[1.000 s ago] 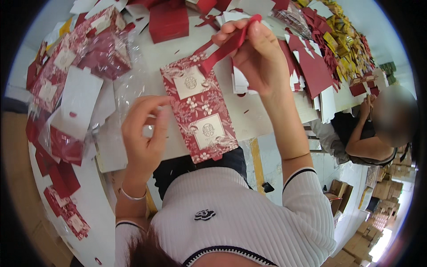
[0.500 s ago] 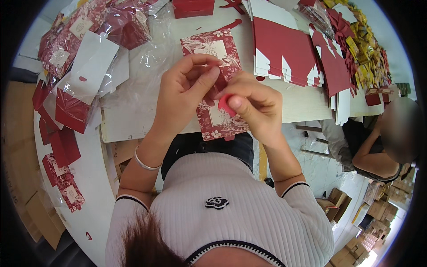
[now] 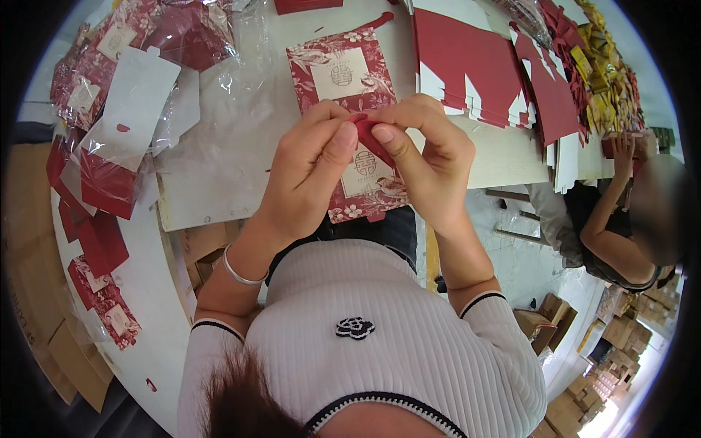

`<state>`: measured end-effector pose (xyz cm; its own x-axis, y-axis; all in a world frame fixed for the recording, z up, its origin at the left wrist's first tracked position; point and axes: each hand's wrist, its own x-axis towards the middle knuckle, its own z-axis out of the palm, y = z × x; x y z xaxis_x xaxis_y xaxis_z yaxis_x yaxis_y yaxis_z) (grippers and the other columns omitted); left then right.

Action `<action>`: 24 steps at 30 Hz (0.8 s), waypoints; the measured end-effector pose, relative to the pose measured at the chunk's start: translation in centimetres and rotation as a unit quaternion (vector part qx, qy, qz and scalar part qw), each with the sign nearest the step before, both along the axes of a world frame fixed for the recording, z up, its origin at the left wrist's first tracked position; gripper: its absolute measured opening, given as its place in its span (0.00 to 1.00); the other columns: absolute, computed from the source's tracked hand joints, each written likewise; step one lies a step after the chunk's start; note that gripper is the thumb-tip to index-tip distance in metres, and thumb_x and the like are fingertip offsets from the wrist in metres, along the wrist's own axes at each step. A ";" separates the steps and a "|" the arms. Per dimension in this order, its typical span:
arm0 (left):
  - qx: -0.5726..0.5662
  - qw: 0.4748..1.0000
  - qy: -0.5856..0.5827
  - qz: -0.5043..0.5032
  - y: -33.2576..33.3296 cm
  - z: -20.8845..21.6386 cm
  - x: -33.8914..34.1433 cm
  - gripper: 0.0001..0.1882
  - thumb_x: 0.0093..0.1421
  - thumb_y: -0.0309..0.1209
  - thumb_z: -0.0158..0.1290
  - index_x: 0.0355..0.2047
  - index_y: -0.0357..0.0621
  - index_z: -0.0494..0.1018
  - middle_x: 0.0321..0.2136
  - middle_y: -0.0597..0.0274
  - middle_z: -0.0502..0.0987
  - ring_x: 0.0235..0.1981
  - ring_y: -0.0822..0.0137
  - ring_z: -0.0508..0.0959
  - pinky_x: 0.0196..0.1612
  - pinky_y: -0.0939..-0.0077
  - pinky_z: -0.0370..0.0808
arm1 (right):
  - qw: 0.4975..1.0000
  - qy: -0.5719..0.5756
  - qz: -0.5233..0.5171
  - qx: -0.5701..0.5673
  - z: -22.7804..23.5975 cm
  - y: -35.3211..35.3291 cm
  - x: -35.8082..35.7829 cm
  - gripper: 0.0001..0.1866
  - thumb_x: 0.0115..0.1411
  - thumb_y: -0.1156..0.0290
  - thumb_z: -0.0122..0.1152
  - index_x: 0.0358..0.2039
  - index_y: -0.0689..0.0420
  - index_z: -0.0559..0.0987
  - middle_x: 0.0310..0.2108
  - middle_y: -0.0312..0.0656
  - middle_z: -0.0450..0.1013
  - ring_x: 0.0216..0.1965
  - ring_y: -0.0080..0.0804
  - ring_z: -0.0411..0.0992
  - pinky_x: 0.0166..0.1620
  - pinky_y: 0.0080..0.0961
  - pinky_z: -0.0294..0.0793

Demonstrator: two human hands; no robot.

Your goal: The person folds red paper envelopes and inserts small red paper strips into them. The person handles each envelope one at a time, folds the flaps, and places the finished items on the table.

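Note:
Above a flat red-and-cream patterned cardboard piece (image 3: 342,73) I pinch a short red ribbon-like strip (image 3: 375,144) with both hands. My left hand (image 3: 307,171) has its thumb and forefinger closed on the strip's left end. Close beside it, my right hand (image 3: 434,164) pinches the same strip between thumb and bent forefinger. One end of the strip hangs down over the card; my fingers hide part of the rest. The card lies beneath, reaching over the table's near edge, with birds, flowers and two cream panels on it.
Stacked red and white cardboard blanks (image 3: 471,62) lie to the right, with a heap of gold packets (image 3: 602,62) beyond. Clear plastic-wrapped patterned boxes (image 3: 109,44) and a white card (image 3: 139,98) crowd the left. A seated person (image 3: 613,226) is at the right.
My hands have drawn together, fingertips now nearly touching. The red strip, earlier curled round my right thumb, is now pinched between both hands. More of the card's upper panel shows.

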<state>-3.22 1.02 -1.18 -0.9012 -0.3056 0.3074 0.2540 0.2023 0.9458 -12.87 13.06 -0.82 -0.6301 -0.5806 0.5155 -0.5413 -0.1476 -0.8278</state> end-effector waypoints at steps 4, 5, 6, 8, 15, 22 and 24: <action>0.024 0.999 -0.019 -0.018 0.3 -0.1 0.0 0.12 0.60 0.31 0.44 0.28 0.31 0.68 0.23 0.61 0.65 0.23 0.72 0.64 0.25 0.80 0.60 | 0.998 -0.063 0.013 0.011 0.1 0.1 0.1 0.05 0.45 0.75 0.62 0.25 0.57 0.75 0.19 0.33 0.69 0.24 0.23 0.64 0.39 0.20 0.57; 0.011 1.000 -0.022 -0.017 0.3 0.1 -0.1 0.12 0.59 0.31 0.45 0.28 0.31 0.68 0.23 0.61 0.65 0.23 0.71 0.64 0.25 0.80 0.61 | 0.998 -0.066 0.013 0.018 0.1 0.1 0.0 0.05 0.45 0.75 0.62 0.25 0.57 0.75 0.18 0.33 0.69 0.24 0.23 0.64 0.39 0.20 0.57; -0.002 1.000 -0.025 -0.015 0.4 0.3 -0.1 0.12 0.59 0.31 0.45 0.27 0.31 0.68 0.23 0.60 0.65 0.22 0.70 0.64 0.25 0.80 0.61 | 0.997 -0.070 0.012 0.026 0.1 0.1 -0.1 0.05 0.45 0.75 0.63 0.24 0.57 0.75 0.18 0.32 0.68 0.23 0.23 0.64 0.39 0.20 0.57; -0.034 0.999 -0.010 -0.022 0.6 0.4 -0.2 0.12 0.58 0.32 0.46 0.28 0.31 0.68 0.23 0.59 0.65 0.22 0.68 0.65 0.25 0.79 0.62 | 0.997 -0.073 0.013 0.036 0.1 0.1 -0.2 0.06 0.45 0.75 0.63 0.24 0.57 0.74 0.16 0.32 0.67 0.23 0.23 0.64 0.39 0.20 0.57; -0.054 0.998 0.005 0.019 1.3 -0.1 -0.1 0.10 0.58 0.29 0.44 0.29 0.31 0.69 0.23 0.54 0.67 0.23 0.61 0.67 0.27 0.74 0.65 | 0.995 -0.072 0.010 0.062 0.6 0.7 0.5 0.06 0.47 0.75 0.61 0.28 0.59 0.75 0.25 0.36 0.68 0.28 0.24 0.64 0.37 0.21 0.60; -0.041 0.998 -0.037 -0.017 1.9 0.3 1.2 0.11 0.59 0.29 0.42 0.31 0.32 0.70 0.23 0.53 0.67 0.24 0.58 0.67 0.28 0.72 0.64 | 0.994 -0.068 0.053 -0.068 -1.5 1.5 1.6 0.07 0.52 0.77 0.55 0.33 0.64 0.75 0.35 0.46 0.69 0.39 0.31 0.66 0.42 0.24 0.65; -0.055 0.993 -0.104 0.006 0.1 0.1 2.4 0.15 0.60 0.34 0.41 0.34 0.32 0.70 0.23 0.57 0.68 0.24 0.68 0.67 0.28 0.76 0.63 | 0.975 -0.187 -0.004 -0.117 -0.8 1.8 1.1 0.05 0.55 0.79 0.49 0.29 0.65 0.74 0.35 0.49 0.71 0.38 0.30 0.68 0.41 0.23 0.67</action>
<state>-0.79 1.16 -1.06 -0.9450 -0.2915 0.1479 0.0534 0.3089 0.9496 -11.75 14.86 -1.57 -0.8042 -0.4685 0.3658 -0.2094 -0.3527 -0.9120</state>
